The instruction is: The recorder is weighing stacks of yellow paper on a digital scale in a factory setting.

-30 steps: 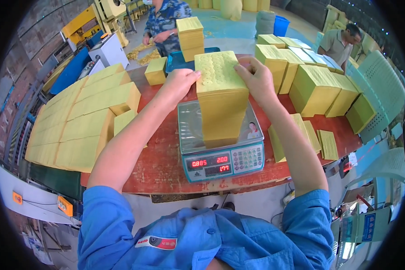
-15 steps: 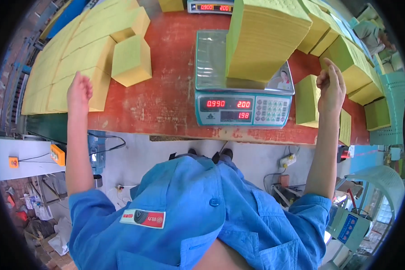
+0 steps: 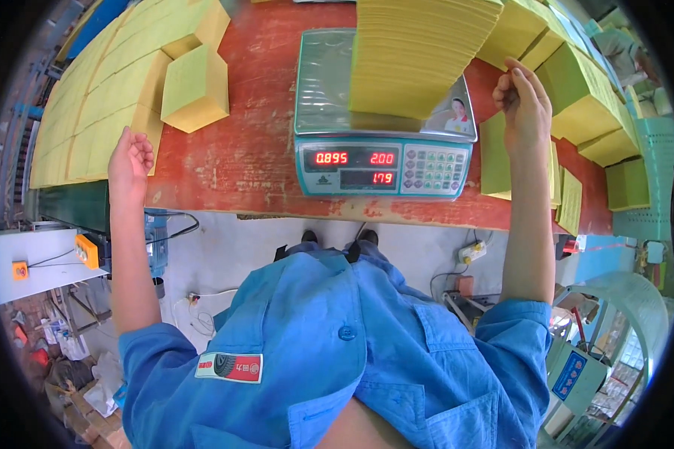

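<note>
A tall stack of yellow paper sheets (image 3: 416, 52) stands on the steel pan of a digital scale (image 3: 386, 165) with red lit digits, on a red table (image 3: 251, 161). My left hand (image 3: 131, 161) hovers at the table's front left edge, fingers loosely curled and empty, beside low yellow stacks (image 3: 101, 123). My right hand (image 3: 523, 101) is raised to the right of the scale, fingers curled in, with nothing visible in it. A thin yellow stack (image 3: 496, 157) lies just under that hand.
A loose yellow block (image 3: 196, 90) sits left of the scale. More yellow stacks (image 3: 577, 93) fill the right side of the table. Below the table are my shoes, cables, a power strip (image 3: 473, 251) and a white box with orange switches (image 3: 86, 251).
Both hands have left the stack on the scale and moved apart to the sides. The view has tilted further down toward my body, and the scale reading rose slightly.
</note>
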Tool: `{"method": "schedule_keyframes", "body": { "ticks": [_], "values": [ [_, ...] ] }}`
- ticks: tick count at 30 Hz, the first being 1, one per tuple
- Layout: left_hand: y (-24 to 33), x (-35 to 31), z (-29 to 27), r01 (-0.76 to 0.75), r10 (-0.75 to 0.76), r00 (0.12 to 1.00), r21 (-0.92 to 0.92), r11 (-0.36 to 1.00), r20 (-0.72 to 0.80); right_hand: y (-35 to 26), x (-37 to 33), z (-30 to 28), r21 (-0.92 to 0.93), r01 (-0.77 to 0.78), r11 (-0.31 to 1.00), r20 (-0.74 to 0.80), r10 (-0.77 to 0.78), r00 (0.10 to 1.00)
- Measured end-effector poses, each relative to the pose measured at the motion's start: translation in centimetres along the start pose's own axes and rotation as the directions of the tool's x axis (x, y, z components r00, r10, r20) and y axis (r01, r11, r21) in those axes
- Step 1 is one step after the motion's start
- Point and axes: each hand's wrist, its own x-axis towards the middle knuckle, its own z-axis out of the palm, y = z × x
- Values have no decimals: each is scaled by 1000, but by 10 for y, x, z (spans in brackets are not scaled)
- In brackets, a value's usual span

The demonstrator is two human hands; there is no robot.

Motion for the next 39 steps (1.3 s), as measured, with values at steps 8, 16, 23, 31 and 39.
{"method": "schedule_keyframes", "body": {
  "ticks": [8,16,23,31,39],
  "values": [
    [28,-48,112,-66,62,988,22,998,139,10,45,-9,-16,-39,999,137,41,990],
    [86,-94,235,7,8,947,-46,999,322,44,99,18,-59,-20,998,255,34,966],
    [124,-51,336,-15,-85,777,153,988,624,104,84,92,95,-44,995,211,23,977],
    [117,-66,308,163,-472,471,452,877,745,55,-34,47,-142,73,987,153,-51,987],
    [113,-39,319,140,-521,261,502,853,813,70,-171,22,160,-586,795,150,567,810]
  ]
}}
